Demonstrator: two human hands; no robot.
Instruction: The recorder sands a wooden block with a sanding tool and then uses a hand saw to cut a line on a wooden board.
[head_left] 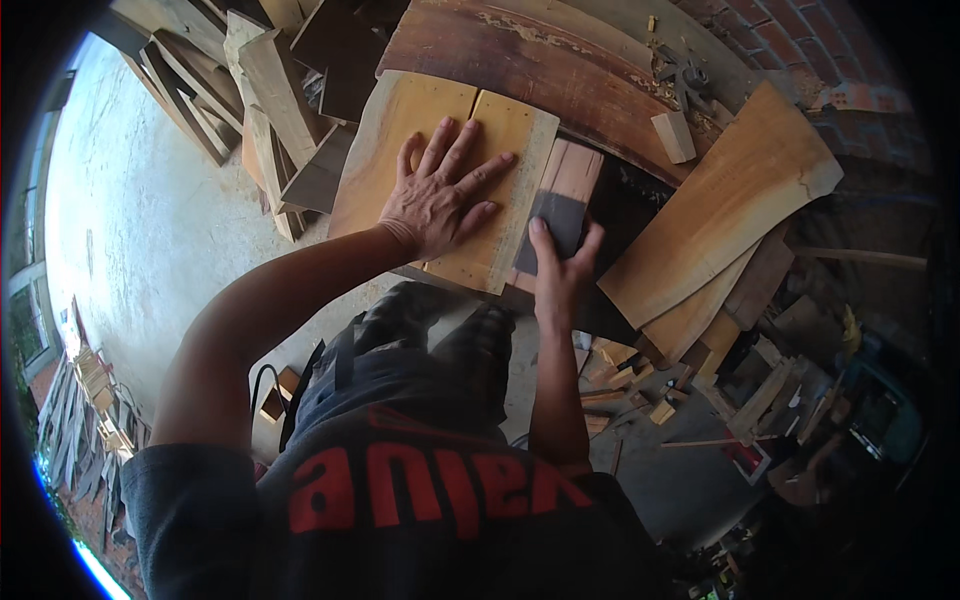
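My left hand (pixel 440 190) lies flat with fingers spread on a pale yellow wooden board (pixel 400 110), which has a narrow split down from its upper edge and small holes along its ends. My right hand (pixel 562 262) grips a rectangular block (pixel 582 162) of pinkish wood, its lower part dark grey, perhaps wrapped in sandpaper, against the board's right edge. Both rest over a dark surface (pixel 630 205) and a long reddish-brown plank (pixel 540 45) behind. A small light wood offcut (pixel 673 138) lies on that plank.
Stacked timber (pixel 265 90) stands at upper left. Wide tan boards (pixel 710 200) lie at right, with scrap wood (pixel 750 390) below them. More slats (pixel 90 380) lie at far left on the concrete floor (pixel 130 220). A brick wall (pixel 790 40) is at upper right.
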